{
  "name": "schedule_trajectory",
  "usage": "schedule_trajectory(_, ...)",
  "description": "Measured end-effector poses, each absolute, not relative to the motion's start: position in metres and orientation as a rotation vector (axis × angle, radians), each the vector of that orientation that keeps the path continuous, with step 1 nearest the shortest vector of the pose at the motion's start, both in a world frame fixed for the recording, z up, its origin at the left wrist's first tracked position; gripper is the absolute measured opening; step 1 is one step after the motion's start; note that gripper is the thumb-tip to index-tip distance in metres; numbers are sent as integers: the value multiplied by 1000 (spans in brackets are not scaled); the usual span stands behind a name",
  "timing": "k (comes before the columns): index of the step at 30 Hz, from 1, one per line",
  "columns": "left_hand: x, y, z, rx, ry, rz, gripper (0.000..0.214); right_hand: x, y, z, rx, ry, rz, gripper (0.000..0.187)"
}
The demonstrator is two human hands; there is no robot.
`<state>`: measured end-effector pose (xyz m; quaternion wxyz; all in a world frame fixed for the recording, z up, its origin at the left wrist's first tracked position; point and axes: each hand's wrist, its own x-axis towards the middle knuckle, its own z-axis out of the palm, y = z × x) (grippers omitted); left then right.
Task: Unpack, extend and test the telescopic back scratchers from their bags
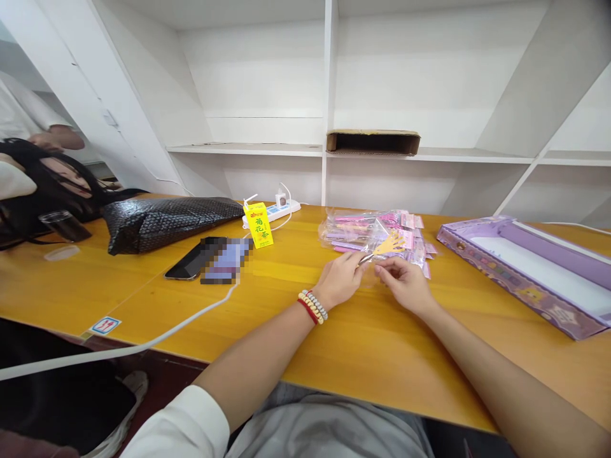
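My left hand (340,278), with beaded bracelets at the wrist, rests on the yellow wooden table (334,343) and pinches one end of a small clear packet holding a yellow hand-shaped toy (390,243). My right hand (405,280) pinches the packet's other end from the right. Just behind both hands lies a pile of clear packets with pink and purple items (372,232).
A purple box lid (529,267) lies at the right. A yellow drink carton (258,224), a power strip (274,211), a phone (191,261) and a black woven bag (167,219) sit to the left. A white cable (143,343) crosses the table. A person sits at far left.
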<state>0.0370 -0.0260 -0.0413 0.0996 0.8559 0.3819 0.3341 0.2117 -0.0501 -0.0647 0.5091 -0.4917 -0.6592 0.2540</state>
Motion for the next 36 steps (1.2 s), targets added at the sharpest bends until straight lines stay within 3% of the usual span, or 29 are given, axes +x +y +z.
schedule_trajectory(11,37,-26,-40,2553,994,967,29,210,-51,-65,-1093,-1611,685,26)
schedule_trajectory(17,36,-27,-40,2509,981,1033,28,206,-53,-63,-950,-1574,818,40)
schedule_trajectory(21,37,-28,-40,2526,944,1009,27,207,-52,-63,-970,-1552,871,33)
schedule_trajectory(28,36,-33,-33,2533,1122,949,32,214,-48,-64,-1225,-1466,434,27)
schedule_trajectory(32,35,-32,-30,2589,1305,791,50,219,-50,-61,-1265,-1492,140,22)
schedule_trajectory(36,35,-30,-31,2585,1378,714,61,225,-47,-62,-1279,-1506,87,26)
